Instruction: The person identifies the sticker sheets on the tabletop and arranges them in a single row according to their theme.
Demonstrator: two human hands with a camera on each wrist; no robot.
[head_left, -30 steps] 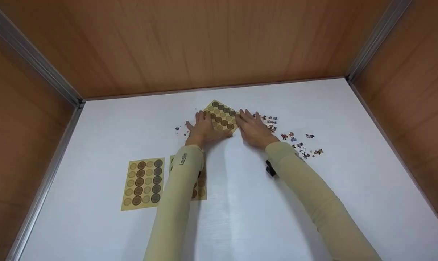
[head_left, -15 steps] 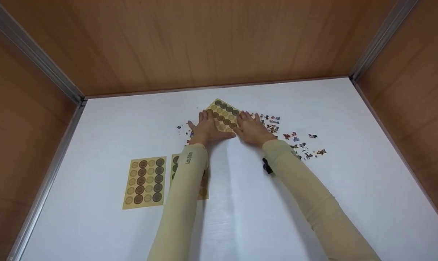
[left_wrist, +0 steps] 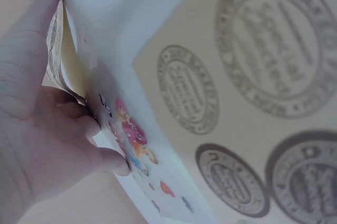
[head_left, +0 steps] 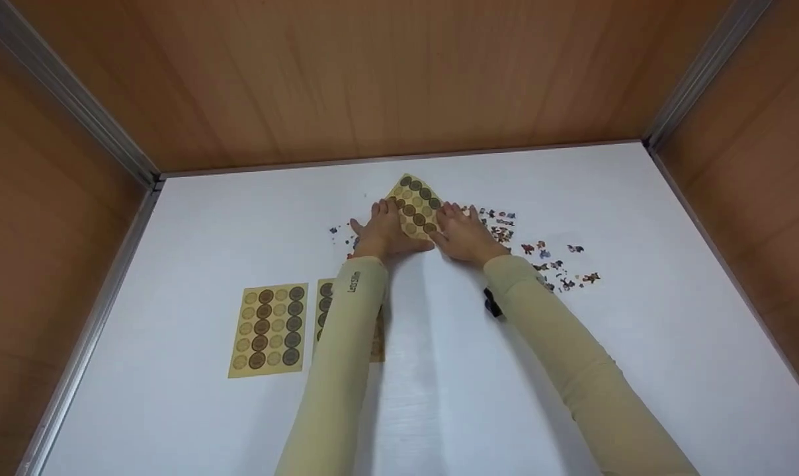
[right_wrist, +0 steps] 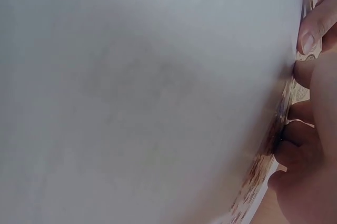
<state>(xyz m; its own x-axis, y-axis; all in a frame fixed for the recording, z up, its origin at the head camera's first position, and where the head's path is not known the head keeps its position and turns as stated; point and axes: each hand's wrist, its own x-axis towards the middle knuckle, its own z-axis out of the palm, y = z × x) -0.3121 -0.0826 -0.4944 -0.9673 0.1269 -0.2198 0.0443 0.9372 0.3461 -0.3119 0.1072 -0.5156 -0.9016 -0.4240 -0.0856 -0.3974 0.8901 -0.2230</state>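
A tan sheet of round stickers (head_left: pixel 418 195) lies turned at an angle near the back of the table, between my two hands. My left hand (head_left: pixel 385 231) is spread on its left side, thumb pointing right along the near corner. At the right edge, my right hand (head_left: pixel 465 233) touches the sheet with its fingertips. In the left wrist view the sheet's edge (left_wrist: pixel 67 58) bends up by the left fingers. Small colourful cartoon stickers (left_wrist: pixel 134 134) on a clear sheet show beside that thumb. Part of the tan sheet is hidden under the left hand.
Two more tan sticker sheets lie at the front left: one in full view (head_left: pixel 267 330), the other (head_left: pixel 324 301) partly under the left sleeve. Clear sheets with cartoon stickers (head_left: pixel 502 231) spread to the right. A wooden panel (head_left: pixel 399 79) stands behind the white table (head_left: pixel 174 231).
The tan sheet between my hands has turned a little, its far corner shifting right and back in view. The left hand has moved slightly right with it, while the right hand stays nearly in place.
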